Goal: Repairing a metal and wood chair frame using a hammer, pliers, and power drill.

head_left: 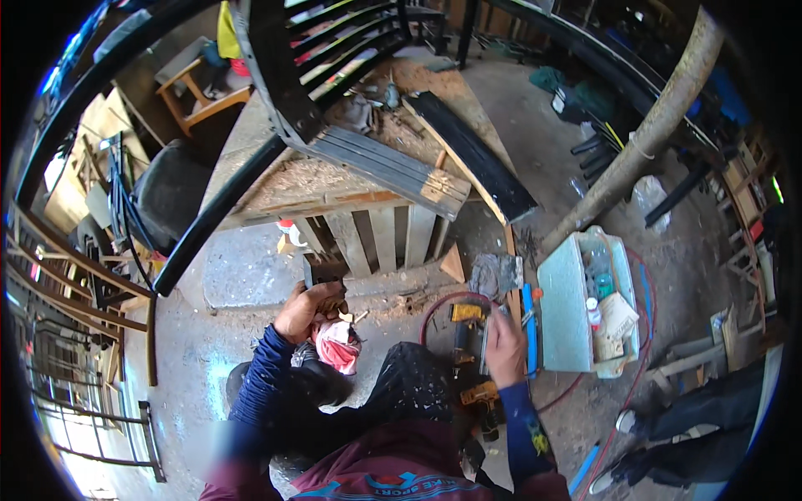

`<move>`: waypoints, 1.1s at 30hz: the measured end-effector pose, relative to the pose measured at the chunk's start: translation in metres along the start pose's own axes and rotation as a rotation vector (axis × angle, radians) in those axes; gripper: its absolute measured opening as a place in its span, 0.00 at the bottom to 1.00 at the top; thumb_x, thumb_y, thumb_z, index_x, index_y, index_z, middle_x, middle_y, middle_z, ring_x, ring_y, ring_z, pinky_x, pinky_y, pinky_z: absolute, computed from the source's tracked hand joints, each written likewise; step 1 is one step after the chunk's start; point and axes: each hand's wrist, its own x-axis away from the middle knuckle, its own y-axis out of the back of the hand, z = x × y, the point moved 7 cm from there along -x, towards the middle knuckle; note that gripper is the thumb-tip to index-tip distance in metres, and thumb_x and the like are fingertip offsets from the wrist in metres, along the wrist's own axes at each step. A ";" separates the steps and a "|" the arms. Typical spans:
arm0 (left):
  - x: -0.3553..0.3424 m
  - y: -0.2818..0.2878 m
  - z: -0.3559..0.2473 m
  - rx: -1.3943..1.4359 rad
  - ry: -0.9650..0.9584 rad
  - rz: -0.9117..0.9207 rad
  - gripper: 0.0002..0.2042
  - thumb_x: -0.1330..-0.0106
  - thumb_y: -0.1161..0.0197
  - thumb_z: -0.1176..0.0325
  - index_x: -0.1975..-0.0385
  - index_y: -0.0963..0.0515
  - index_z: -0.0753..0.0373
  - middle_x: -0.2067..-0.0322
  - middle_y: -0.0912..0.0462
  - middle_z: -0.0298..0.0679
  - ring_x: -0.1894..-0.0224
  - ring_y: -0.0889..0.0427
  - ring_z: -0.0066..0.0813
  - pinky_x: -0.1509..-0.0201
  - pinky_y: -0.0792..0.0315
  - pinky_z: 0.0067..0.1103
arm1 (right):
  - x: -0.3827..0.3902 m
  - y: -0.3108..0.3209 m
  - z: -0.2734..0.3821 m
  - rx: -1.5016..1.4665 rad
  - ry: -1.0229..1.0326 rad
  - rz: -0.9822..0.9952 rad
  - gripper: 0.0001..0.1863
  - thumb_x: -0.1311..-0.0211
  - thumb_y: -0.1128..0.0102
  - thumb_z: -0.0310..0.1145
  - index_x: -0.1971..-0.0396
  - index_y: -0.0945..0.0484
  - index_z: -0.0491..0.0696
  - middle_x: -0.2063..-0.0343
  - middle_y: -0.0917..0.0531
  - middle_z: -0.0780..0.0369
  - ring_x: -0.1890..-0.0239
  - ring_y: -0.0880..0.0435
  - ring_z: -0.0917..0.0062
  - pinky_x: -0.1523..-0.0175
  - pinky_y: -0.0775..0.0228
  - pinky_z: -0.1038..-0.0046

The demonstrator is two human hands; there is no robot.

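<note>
My left hand (307, 311) is closed, fingers curled around the lower end of a dark block-like piece (322, 269). Just below it lies a crumpled pink and white cloth (337, 344). My right hand (506, 347) is also closed, low on the right; what its fingers hold is hidden, though a thin grey edge shows beside it. Close to that hand are a yellow and black power drill (468, 314) and a second yellow drill (480, 394). Ahead, a dark slatted wooden piece (384, 167) rests on the worktable (276, 188).
A black board (472, 154) lies on the table among sawdust. On the right stands a pale bin (568, 309) with bottles and scraps, a red hose (647, 334) curving past it. A slanted pole (635, 150) rises beyond. Another person's legs (693, 434) show at lower right.
</note>
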 end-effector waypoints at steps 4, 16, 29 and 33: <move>-0.008 0.030 0.005 -0.089 -0.021 -0.030 0.09 0.32 0.39 0.69 0.59 0.26 0.68 0.70 0.18 0.44 0.71 0.16 0.34 0.70 0.21 0.26 | -0.180 0.055 0.154 -0.160 0.498 -0.204 0.13 0.35 0.40 0.24 0.51 0.22 0.43 0.62 0.21 0.53 0.64 0.18 0.57 0.61 0.25 0.62; -0.031 0.036 -0.003 -0.218 -0.078 -0.053 0.10 0.31 0.39 0.67 0.59 0.25 0.68 0.72 0.18 0.43 0.73 0.18 0.32 0.71 0.24 0.25 | -0.281 -0.022 0.123 -0.033 0.453 0.257 0.05 0.46 0.40 0.25 0.76 0.17 0.43 0.74 0.16 0.49 0.66 0.15 0.55 0.55 0.22 0.60; -0.042 0.018 -0.015 -0.255 -0.101 -0.029 0.14 0.32 0.37 0.63 0.59 0.23 0.70 0.70 0.17 0.42 0.73 0.20 0.27 0.72 0.28 0.22 | -0.150 -0.047 0.120 -0.214 0.363 0.594 0.07 0.43 0.39 0.19 0.65 0.15 0.40 0.71 0.13 0.54 0.70 0.15 0.67 0.63 0.22 0.68; -0.034 0.020 -0.005 -0.292 -0.059 -0.031 0.13 0.31 0.38 0.63 0.60 0.22 0.69 0.74 0.17 0.43 0.77 0.24 0.25 0.74 0.29 0.21 | -0.185 0.019 0.142 -0.137 0.414 -0.021 0.09 0.43 0.41 0.19 0.62 0.17 0.42 0.74 0.20 0.55 0.71 0.18 0.62 0.66 0.26 0.64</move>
